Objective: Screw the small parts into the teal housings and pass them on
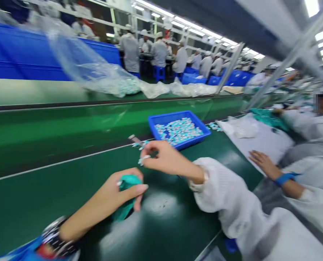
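Fingers [150, 146] of your right hand [168, 159] pinch together on a small white and teal piece [143, 160]. Your left hand [107, 199] is closed on a soft teal thing [126, 182]. Both hands are over the green belt [33, 195]. Just past your right hand sits a blue tray [161, 118], full of little white and teal pieces [179, 131]. To the right, a co-worker's hand [263, 164] with a blue wristband [285, 178] rests on a white sheet [270, 145].
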Demonstrator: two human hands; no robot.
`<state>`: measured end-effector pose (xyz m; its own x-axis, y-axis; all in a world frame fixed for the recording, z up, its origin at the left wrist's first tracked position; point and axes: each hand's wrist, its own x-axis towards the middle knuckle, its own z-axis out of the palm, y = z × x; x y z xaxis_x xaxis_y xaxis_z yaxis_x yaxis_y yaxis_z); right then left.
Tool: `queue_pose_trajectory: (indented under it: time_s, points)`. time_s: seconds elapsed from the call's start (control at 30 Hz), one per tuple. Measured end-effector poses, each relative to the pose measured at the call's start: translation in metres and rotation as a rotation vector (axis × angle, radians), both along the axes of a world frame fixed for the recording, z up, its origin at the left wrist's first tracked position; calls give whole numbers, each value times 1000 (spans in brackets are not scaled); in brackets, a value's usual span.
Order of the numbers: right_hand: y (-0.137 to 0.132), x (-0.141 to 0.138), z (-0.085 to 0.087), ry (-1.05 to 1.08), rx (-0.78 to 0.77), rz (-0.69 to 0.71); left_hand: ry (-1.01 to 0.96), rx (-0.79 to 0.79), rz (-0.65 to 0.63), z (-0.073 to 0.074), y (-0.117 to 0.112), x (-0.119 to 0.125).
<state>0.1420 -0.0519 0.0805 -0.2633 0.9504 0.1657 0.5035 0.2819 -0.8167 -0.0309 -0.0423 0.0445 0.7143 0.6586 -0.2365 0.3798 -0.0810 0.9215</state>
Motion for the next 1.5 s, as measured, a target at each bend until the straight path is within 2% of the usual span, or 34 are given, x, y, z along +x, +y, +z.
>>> queue_pose_trajectory:
  time_s: [0.03,0.1,0.2,0.3,0.5,0.77,1.0,1.17,1.27,1.37,1.5]
  points:
    - [-6,2,4,158,-58,28,-24,-52,5,10,-9,-7]
    - [-17,3,11,332,-214,112,-75,-92,-2,26,-21,-10]
    - [-32,2,16,418,-288,194,-121,-111,-24,35,-28,-6]
    - [-40,-1,17,386,-318,208,-137,-145,-28,34,-32,-5]
    - [-43,1,19,281,-364,107,-137,-97,-45,33,-34,-9]
    - [-47,0,16,257,-351,67,-31,213,-51,29,-31,-7]
    - [-43,-4,16,244,-397,74,70,364,-29,22,-31,-6]
    - [-39,-2,17,284,-474,137,191,476,-8,24,-33,-6]
    - [-39,-4,17,333,-511,155,190,488,13,28,-32,-8]
    - [-38,-10,15,379,-483,148,198,459,50,27,-32,-7]
    - [-27,-6,6,300,-495,149,63,298,117,16,-45,4]
